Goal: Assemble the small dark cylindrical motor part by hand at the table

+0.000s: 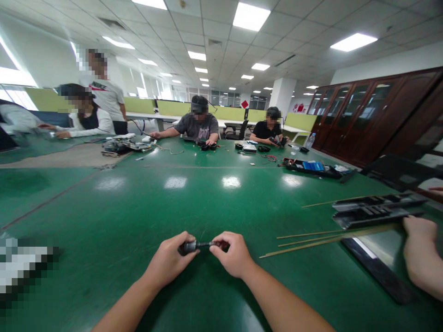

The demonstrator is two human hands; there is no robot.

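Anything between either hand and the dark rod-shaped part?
Nothing visible. The left hand grips the thick end of the dark rod-shaped part directly, and the right hand pinches its other end. The thin yellowish rods lie apart, to the right of the right hand.
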